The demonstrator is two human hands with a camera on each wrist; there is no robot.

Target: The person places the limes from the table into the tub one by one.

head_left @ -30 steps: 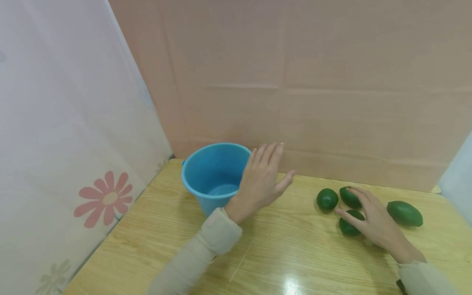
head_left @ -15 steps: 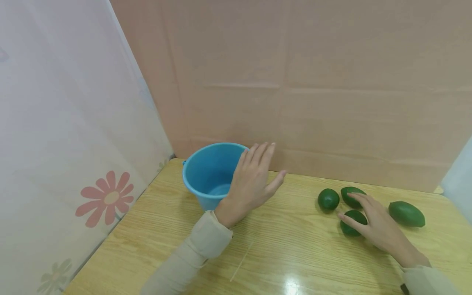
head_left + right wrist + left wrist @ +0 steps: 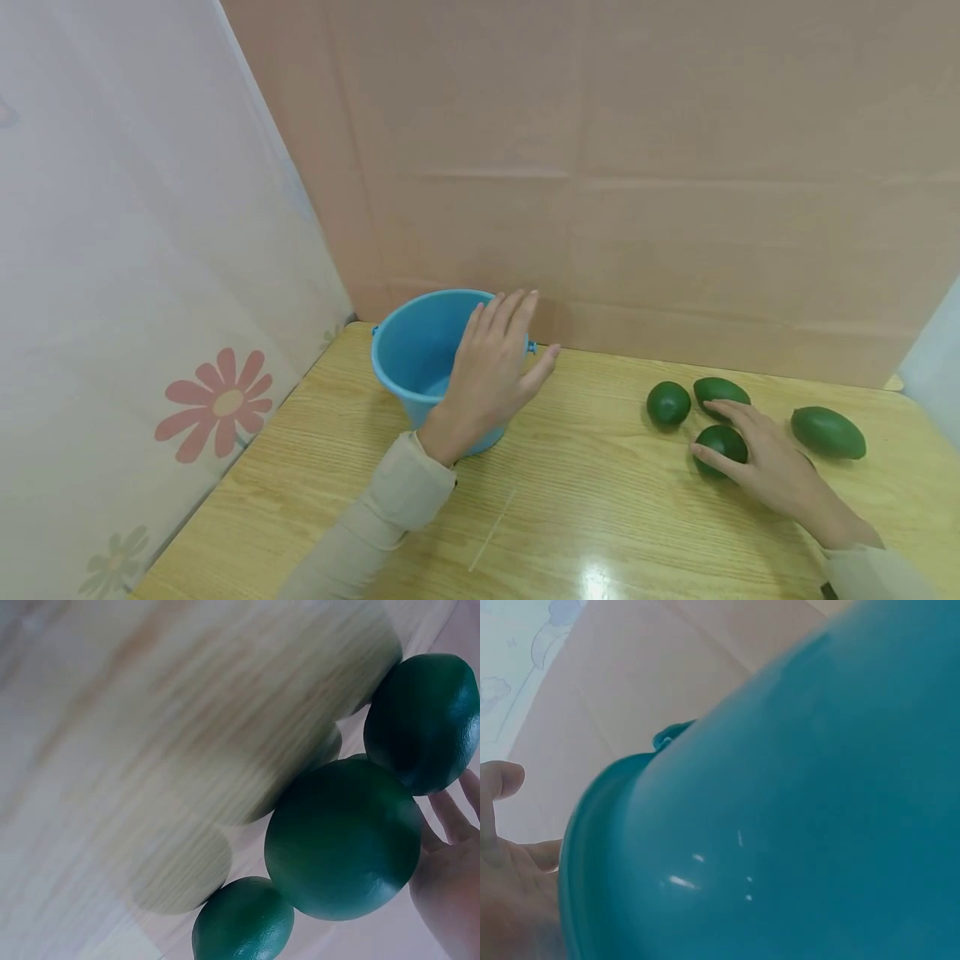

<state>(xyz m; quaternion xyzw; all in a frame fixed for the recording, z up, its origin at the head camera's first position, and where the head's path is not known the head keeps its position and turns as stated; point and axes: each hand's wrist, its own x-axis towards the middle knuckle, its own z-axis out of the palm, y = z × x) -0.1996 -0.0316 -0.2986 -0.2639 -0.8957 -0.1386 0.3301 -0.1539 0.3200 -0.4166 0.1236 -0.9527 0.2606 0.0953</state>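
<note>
The fingers (image 3: 738,417) of the right hand (image 3: 776,471) were spread and gently curved, holding nothing firmly, around a glossy, dark-green, rounded fruit (image 3: 722,448), thumb at its near left side; whether skin touched it could not be told. A sound grip called for closing thumb and fingers on its widest part, since the smooth surface looked likely to slip. Just beyond lay a dark-green oval fruit (image 3: 720,390), and left of that a dark-green round fruit (image 3: 668,405); both were near enough to be knocked, so a straight lift seemed wiser than a sideways drag. A longer, paler-green oval fruit (image 3: 828,432) lay right of the hand. The left hand (image 3: 487,367), fingers straight, was at the right side of a blue, plastic-looking bucket (image 3: 416,410), upright on the yellow wood-grain table (image 3: 585,475); light steadying there would have sufficed
</note>
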